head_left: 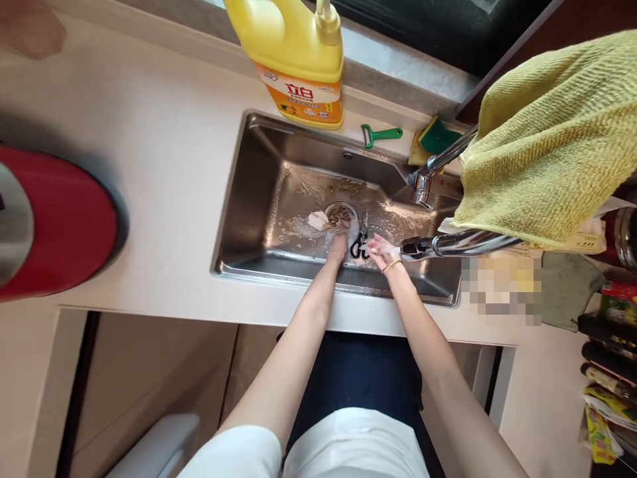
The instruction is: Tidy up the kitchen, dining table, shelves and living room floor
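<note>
Inside the rectangular stainless-steel sink [249, 192], the person's left hand [338, 247] reached down to the round drain [355, 211], where wet brownish food scraps [341, 216] lay clumped. Its fingers were blurred and partly hidden, so whether they gripped anything could not be told. The person's right hand [381, 251], wearing a thin gold bracelet [392, 266] at the wrist, was turned palm up, fingers loosely spread and seemingly bare, under the dark-tipped chrome faucet [462, 243]. Between the hands lay a black looped object [357, 247], perhaps scissor handles; whether either hand touched it was unclear. A small whitish lump [318, 220] sat just left of the drain, and pale strips of peel [351, 187] were strewn farther back on the sink floor.

The likeliest trouble seemed a clogged drain: loose peel carried by the water could pack in with the scraps and leave water standing. If the black loops did belong to scissors, fingers groping in the wet could meet a blade. Behind the sink, a green-handled peeler [383, 134] rested on the white table [164, 166] close to the rim, where a careless knock might tip it in.
</note>
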